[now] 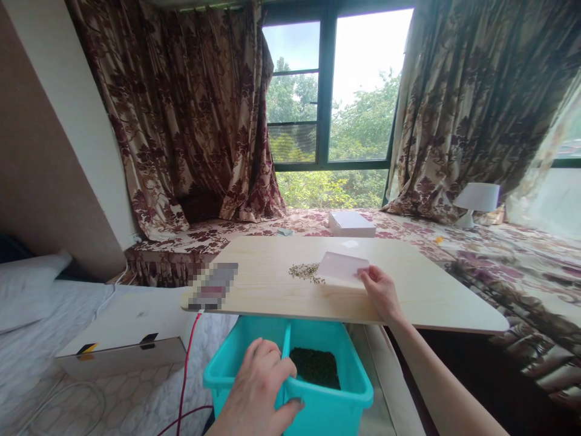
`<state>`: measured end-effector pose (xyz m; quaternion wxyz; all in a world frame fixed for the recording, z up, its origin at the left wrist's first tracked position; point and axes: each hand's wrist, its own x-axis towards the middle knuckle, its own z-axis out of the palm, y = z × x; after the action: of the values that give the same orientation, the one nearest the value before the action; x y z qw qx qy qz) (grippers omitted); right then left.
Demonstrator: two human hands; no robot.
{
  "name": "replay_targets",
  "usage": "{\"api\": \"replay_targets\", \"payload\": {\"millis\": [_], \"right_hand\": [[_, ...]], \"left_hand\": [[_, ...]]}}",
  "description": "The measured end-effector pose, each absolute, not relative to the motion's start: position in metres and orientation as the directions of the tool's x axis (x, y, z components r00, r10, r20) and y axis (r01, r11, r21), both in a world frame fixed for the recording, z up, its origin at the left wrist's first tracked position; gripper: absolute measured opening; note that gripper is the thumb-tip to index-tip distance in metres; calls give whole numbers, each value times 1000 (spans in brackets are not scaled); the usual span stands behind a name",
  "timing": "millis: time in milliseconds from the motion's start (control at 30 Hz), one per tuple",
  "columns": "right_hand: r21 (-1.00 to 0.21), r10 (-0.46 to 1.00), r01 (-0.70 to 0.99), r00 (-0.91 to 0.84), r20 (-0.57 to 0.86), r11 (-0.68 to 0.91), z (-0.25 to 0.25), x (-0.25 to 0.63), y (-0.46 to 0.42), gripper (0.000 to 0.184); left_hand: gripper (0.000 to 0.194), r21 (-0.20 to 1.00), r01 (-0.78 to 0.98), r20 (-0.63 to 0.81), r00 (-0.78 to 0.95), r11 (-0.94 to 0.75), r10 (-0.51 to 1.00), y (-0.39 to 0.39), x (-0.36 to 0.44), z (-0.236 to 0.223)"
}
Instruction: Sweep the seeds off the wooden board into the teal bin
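Note:
My right hand [382,292] pinches the corner of a thin, translucent white plastic piece [344,266], flat like a card. It is tilted over the wooden tabletop [254,254], its left edge beside a small heap of greenish-brown grains or dried bits [305,272]. Below the table's front edge stands a turquoise two-part bin [363,387]. My left hand [263,384] is closed over the bin's front rim where the divider meets it. Dark green loose material [314,365] lies in the right compartment. The left compartment is partly hidden by my hand.
A blurred-out phone-like device [214,286] lies at the table's left end, with a red cable [187,363] hanging down. A white box [127,333] rests on the bed to the left. Beyond the table are another white box [352,224] and a lamp [476,198].

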<state>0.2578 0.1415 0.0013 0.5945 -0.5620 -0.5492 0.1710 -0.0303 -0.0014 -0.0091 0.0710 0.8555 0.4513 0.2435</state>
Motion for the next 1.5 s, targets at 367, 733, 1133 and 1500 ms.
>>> {"api": "replay_targets", "payload": {"millis": [367, 733, 1133, 1500], "right_hand": [[-856, 787, 451, 419, 453, 253, -6, 265, 144, 29], [-883, 802, 409, 433, 411, 232, -8, 265, 144, 27], [-898, 826, 392, 426, 370, 201, 1, 264, 132, 26], [-915, 854, 318, 372, 363, 250, 5, 259, 131, 24]], "left_hand": [[24, 362, 747, 316, 464, -557, 827, -5, -29, -4], [25, 373, 753, 274, 468, -541, 840, -4, -29, -4], [25, 376, 764, 228, 473, -525, 851, -3, -29, -2], [25, 377, 756, 242, 478, -536, 844, -4, -30, -4]]}}
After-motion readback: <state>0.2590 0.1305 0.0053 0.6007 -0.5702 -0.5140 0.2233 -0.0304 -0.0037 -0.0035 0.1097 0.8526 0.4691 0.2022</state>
